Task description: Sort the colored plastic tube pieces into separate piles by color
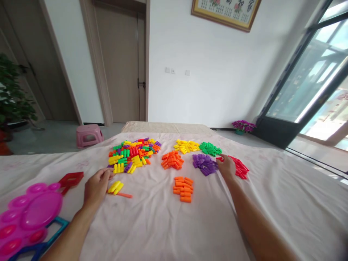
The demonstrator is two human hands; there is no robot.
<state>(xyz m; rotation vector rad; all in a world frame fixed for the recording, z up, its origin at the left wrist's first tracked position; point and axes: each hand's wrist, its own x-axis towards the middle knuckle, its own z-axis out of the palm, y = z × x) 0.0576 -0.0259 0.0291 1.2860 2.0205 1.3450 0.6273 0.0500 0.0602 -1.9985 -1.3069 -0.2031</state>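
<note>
Red pieces (240,168) lie by the right hand (227,166), the mixed pile (135,150) by the left hand (98,184); fingers (107,174) half-curl (grips unclear); light touch suits.

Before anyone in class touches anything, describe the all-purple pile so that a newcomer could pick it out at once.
On the pale cloth, look right of the mixed-colour heap. The purple pile lies just left of the person's right hand. It is purple throughout, unlike the green pile behind it and the orange pile directly to its left.
</note>
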